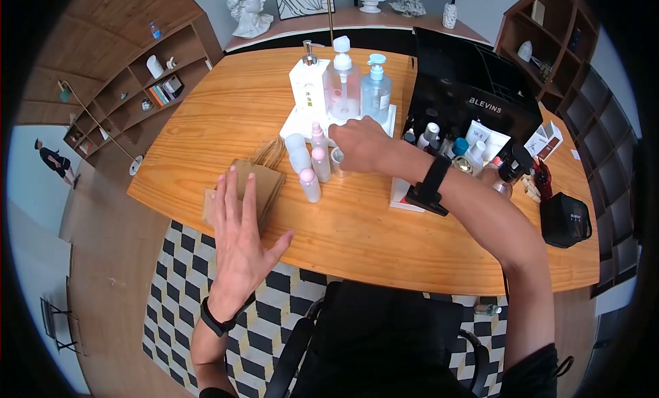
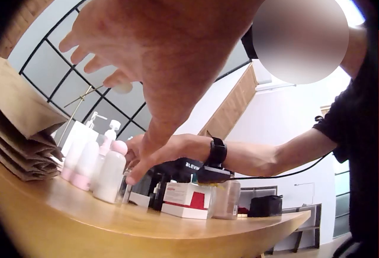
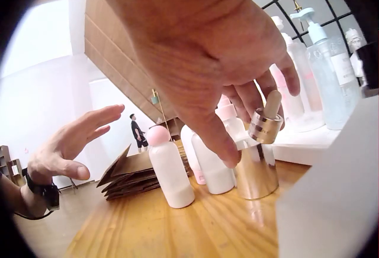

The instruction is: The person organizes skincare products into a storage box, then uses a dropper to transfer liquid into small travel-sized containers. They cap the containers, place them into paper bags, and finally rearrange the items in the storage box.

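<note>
My right hand reaches down over a gold dropper bottle standing on the table. In the right wrist view its thumb lies at the bottle's left shoulder and the fingers curl behind the gold collar. The dropper top leans to one side there. Beside it stand several small bottles, one with a pink ball cap and others with whitish bodies. My left hand holds nothing, its fingers spread over folded brown paper bags on the left.
Pump bottles stand on a white tray behind. A black BLEVINS case and a crowd of cosmetics fill the right. A white-and-red box sits below my right wrist. A black pouch lies near the right edge.
</note>
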`<state>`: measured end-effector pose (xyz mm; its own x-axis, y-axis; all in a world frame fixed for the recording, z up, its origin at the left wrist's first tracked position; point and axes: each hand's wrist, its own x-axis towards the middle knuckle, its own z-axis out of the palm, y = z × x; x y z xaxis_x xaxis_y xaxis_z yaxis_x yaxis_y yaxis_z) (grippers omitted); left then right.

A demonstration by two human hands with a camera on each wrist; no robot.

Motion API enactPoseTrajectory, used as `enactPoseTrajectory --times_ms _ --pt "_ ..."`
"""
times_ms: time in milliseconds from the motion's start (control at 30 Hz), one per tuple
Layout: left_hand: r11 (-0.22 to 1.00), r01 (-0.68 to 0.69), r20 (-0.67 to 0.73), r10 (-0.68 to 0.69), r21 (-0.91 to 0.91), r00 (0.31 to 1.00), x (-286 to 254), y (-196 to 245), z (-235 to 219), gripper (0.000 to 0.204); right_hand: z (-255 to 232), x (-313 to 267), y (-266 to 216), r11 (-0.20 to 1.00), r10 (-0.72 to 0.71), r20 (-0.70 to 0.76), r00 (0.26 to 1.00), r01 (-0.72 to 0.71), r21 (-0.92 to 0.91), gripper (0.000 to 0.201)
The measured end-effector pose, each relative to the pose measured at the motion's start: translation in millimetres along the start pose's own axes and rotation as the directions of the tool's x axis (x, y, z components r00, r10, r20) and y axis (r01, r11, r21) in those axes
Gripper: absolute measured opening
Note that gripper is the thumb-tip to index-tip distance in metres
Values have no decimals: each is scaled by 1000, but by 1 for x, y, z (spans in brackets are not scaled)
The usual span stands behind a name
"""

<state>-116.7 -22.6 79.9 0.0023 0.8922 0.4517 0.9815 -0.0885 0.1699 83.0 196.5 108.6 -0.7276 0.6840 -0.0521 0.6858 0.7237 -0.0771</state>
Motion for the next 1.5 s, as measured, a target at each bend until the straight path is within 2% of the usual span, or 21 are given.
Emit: enactPoseTrajectory --times_ms 133,233,300,400,633,700,733,800,833,900,933,1000,1133,1200,1233,1267,1300,1333,1367,1433,1500 --pt "1000 -29 -33 28 -4 999 9 9 3 104 -8 -15 3 1000 14 26 1000 -14 13 43" --pt "990 -42 -31 38 -138 999 21 16 7 89 -10 -25 8 999 43 55 998 -43 -3 42" --pt "987 5 12 -3 -161 1000 27 21 13 71 -9 -30 11 997 79 58 995 -79 0 42" --pt "977 40 61 -28 -211 998 37 24 22 60 -9 -34 14 995 100 54 994 -99 -7 43" --pt "978 -24 17 28 -205 999 57 25 42 50 -7 -38 18 996 90 72 993 -91 6 43" --pt "959 95 85 -75 -265 994 61 27 45 44 -4 -38 19 996 87 66 994 -87 3 46" --pt "961 91 88 -70 -260 994 63 29 43 44 -2 -40 20 996 89 63 994 -90 10 46" --pt "959 156 187 -113 -236 976 67 34 41 35 1 -49 19 998 50 -74 996 -52 -31 45" --pt "961 154 191 -110 -231 975 69 34 41 35 2 -54 16 998 52 -75 996 -54 -24 45" --pt "948 200 231 -142 -250 963 70 32 44 33 -1 -67 8 998 50 -261 964 -59 -25 44" --pt "949 201 234 -143 -245 962 69 34 43 33 -4 -76 3 998 50 -261 964 -57 -20 44" --pt "941 155 199 -97 -301 975 68 41 37 33 -11 -98 -6 1000 9 -429 903 -1 18 40" --pt "955 41 141 0 -293 990 85 63 13 31 -8 -144 -22 993 -50 -531 846 97 61 39" --pt "960 -85 71 107 -266 992 107 69 7 31 3 -165 -33 981 -112 -581 806 182 63 23" --pt "963 -77 102 106 -260 989 120 71 6 29 8 -174 -37 980 -122 -579 806 189 56 23" --pt "963 -70 98 99 -260 990 132 73 7 29 14 -183 -41 966 -156 -509 847 238 100 22" --pt "980 -59 204 98 -192 974 143 75 8 30 18 -191 -43 948 -194 -437 878 283 147 21" --pt "991 -56 308 91 -121 947 152 78 9 32 24 -196 -45 946 -201 -438 876 289 144 21" --pt "992 -54 304 88 -117 949 159 81 13 32 31 -199 -46 936 -220 -401 889 308 169 21" --pt "996 -82 451 59 31 891 168 86 25 27 34 -202 -44 920 -240 -352 905 328 216 22" --pt "990 -121 450 76 72 890 169 84 38 26 33 -203 -40 916 -239 -357 903 331 225 22"
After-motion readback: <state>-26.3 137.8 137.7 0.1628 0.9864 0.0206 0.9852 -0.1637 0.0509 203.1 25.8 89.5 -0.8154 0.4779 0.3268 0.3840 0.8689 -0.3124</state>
